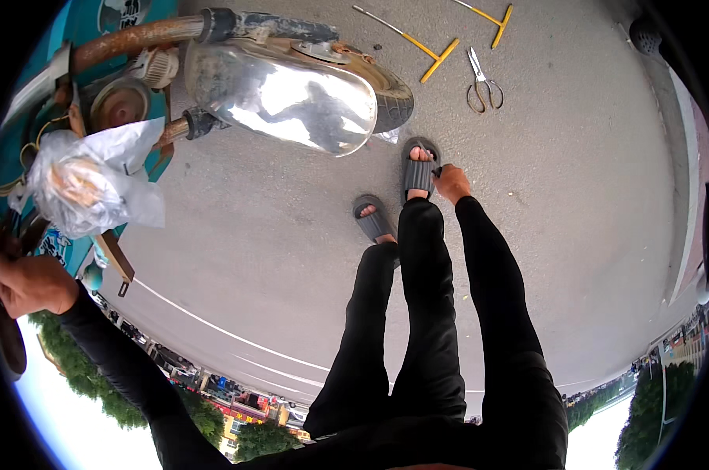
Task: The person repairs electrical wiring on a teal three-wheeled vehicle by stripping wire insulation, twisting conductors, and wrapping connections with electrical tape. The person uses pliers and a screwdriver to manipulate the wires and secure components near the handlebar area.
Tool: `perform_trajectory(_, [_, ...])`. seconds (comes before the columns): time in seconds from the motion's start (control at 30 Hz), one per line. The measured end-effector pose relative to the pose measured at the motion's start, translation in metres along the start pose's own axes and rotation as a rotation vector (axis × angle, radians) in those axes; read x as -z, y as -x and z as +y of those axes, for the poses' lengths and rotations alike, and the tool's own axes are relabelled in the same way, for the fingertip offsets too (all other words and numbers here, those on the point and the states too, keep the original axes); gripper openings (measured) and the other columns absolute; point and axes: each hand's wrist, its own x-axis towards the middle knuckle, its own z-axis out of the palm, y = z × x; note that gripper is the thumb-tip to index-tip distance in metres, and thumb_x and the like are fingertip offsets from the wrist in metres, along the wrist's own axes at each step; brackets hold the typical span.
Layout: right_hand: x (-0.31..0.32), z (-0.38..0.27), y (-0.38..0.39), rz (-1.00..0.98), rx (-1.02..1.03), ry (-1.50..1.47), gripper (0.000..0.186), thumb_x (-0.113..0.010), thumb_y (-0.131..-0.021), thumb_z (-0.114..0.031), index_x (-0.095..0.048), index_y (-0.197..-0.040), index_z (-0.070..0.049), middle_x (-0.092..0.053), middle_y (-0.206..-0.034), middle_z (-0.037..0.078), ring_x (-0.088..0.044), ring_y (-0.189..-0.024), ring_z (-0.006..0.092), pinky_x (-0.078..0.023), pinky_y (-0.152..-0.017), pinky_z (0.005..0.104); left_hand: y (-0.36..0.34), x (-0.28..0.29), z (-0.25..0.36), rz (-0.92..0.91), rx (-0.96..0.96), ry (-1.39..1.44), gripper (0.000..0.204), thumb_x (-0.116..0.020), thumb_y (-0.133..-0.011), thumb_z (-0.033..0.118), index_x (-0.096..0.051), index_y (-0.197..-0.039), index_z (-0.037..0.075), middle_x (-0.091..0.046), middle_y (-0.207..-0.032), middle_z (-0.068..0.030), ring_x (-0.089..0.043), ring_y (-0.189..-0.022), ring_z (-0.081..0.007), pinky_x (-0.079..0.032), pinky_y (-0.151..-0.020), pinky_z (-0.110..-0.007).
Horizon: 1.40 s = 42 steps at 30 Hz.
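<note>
My left hand [35, 283] is closed at the far left, its fingers curled against a dark part of a teal vehicle, mostly lost in the rim's shadow. Beside it, a crumpled clear plastic bag [96, 184] hangs over the vehicle's front. My right hand [452, 184] is low, a closed fist next to the grey slipper [419, 176] on my right foot. A small dark bit shows at its fingers, too small to name. Left of the hand is the vehicle's front wheel [395, 106] under a shiny metal mudguard [284, 98], with a rusty fork tube [135, 43].
Scissors [481, 82] with dark handles lie on the grey pavement beyond my right hand. Near them lie two yellow T-handled tools [429, 56] [498, 27]. A kerb [687, 180] runs along the right. White road lines [229, 329], trees and buildings are behind me.
</note>
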Motion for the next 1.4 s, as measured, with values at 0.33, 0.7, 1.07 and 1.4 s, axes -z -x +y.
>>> perform_trajectory(0.33, [0.195,0.114,0.876,0.164,-0.215,-0.884,0.018,-0.072,-0.091,-0.019,-0.067,-0.097,-0.003,-0.066,-0.073,0.004,-0.058,-0.056,0.0102,-0.044,-0.046,0.0252,-0.071,0.392,0.220,-0.909,0.083,0.410,0.029,-0.061,-0.093,0.013,-0.064,-0.121,0.006,-0.062,-0.126,-0.0126,-0.055,-0.117,-0.0335,-0.039,-0.105,-0.045])
perform_trajectory(0.7, [0.416,-0.346,1.412,-0.431,0.734,-0.549,0.018,-0.080,-0.087,-0.017,-0.070,-0.087,-0.001,-0.063,-0.065,-0.001,-0.054,-0.062,0.0059,-0.042,-0.055,0.0235,-0.469,0.939,0.231,-1.050,0.200,0.717,0.036,-0.058,-0.098,0.016,-0.048,-0.128,0.000,-0.056,-0.130,-0.0215,-0.058,-0.115,-0.0377,-0.046,-0.098,-0.044])
perform_trajectory(1.07, [0.423,-0.716,1.463,-0.263,0.819,-0.529,0.017,-0.076,-0.091,-0.014,-0.069,-0.087,0.002,-0.061,-0.069,-0.001,-0.049,-0.062,0.0041,-0.040,-0.054,0.0232,-0.726,0.932,-0.082,-1.330,0.260,0.878,0.024,-0.065,-0.096,0.022,-0.057,-0.101,0.000,-0.067,-0.089,-0.0209,-0.066,-0.085,-0.0409,-0.048,-0.071,-0.046])
perform_trajectory(1.4, [0.432,-0.882,1.397,0.391,0.727,-0.937,0.024,-0.070,-0.097,-0.021,-0.068,-0.109,0.001,-0.065,-0.078,0.002,-0.058,-0.066,0.0067,-0.047,-0.060,0.0231,-0.863,0.802,-0.270,-1.025,-0.240,0.492,0.019,-0.062,-0.096,0.012,-0.057,-0.108,-0.001,-0.062,-0.103,-0.0197,-0.060,-0.094,-0.0408,-0.049,-0.077,-0.043])
